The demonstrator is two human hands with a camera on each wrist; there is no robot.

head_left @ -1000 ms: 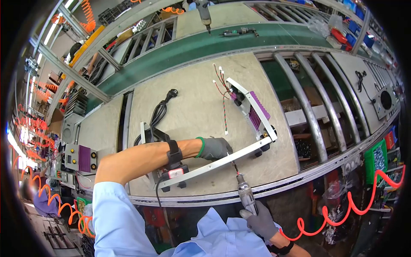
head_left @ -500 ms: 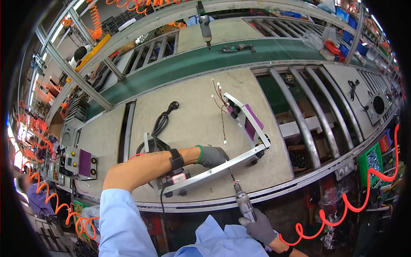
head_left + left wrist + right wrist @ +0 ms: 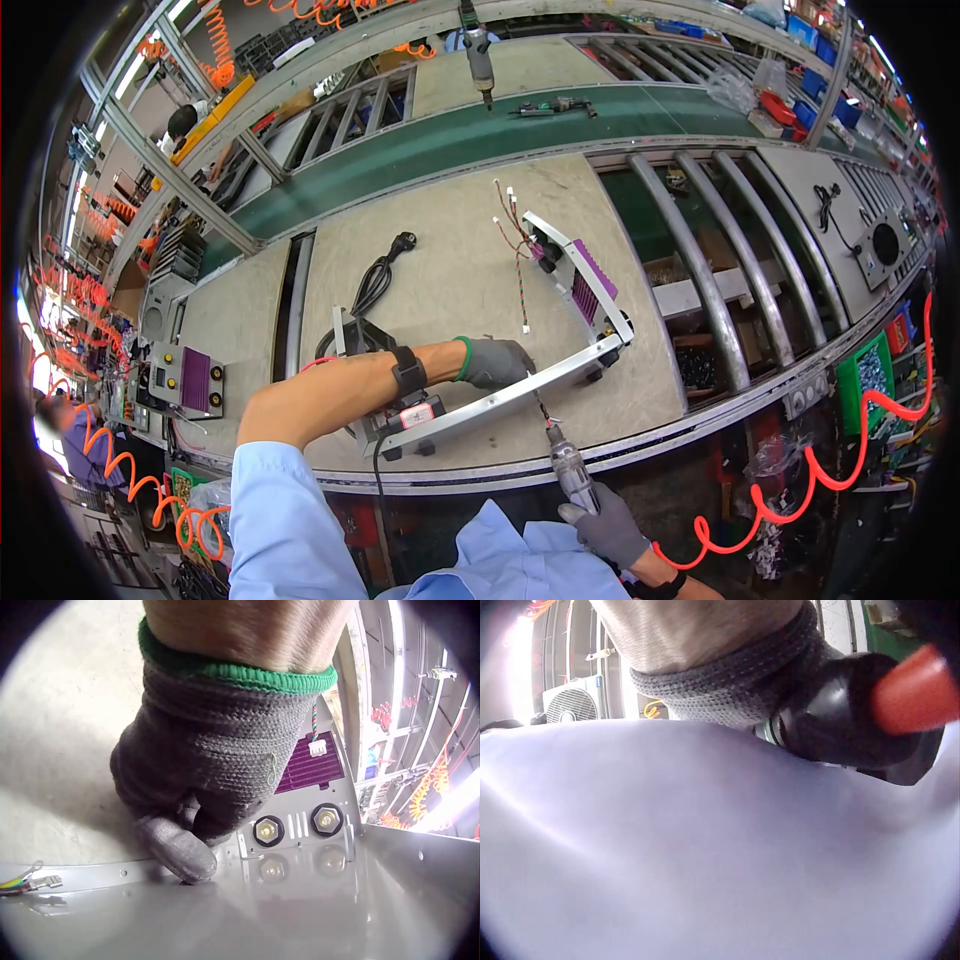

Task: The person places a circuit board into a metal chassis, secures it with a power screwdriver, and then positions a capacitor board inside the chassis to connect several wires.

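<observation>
A grey metal casing [image 3: 500,394] with a purple vent [image 3: 593,276] stands on the bench. My left hand [image 3: 497,362], in a grey glove, reaches inside it and grips its near wall; the left wrist view shows the curled fingers [image 3: 180,851] at the wall's inner face, beside two round brass-coloured fittings [image 3: 327,819]. Outside that wall, my right hand [image 3: 607,525] holds a powered screwdriver [image 3: 572,470], its bit [image 3: 542,405] pointing at the wall. Whether the bit touches is unclear. In the right wrist view, cloth hides most of the right hand [image 3: 720,697].
Loose wires [image 3: 522,265] lie by the casing's far end, a black power cable [image 3: 375,282] at its left. Metal rollers [image 3: 705,275] are to the right. A red coiled hose [image 3: 760,510] hangs at the right. Another screwdriver [image 3: 481,70] hangs over the green belt [image 3: 420,145].
The head view has shifted since the earliest frame. Both hands keep their holds, and the screwdriver stays at the casing's near wall with little visible movement.
</observation>
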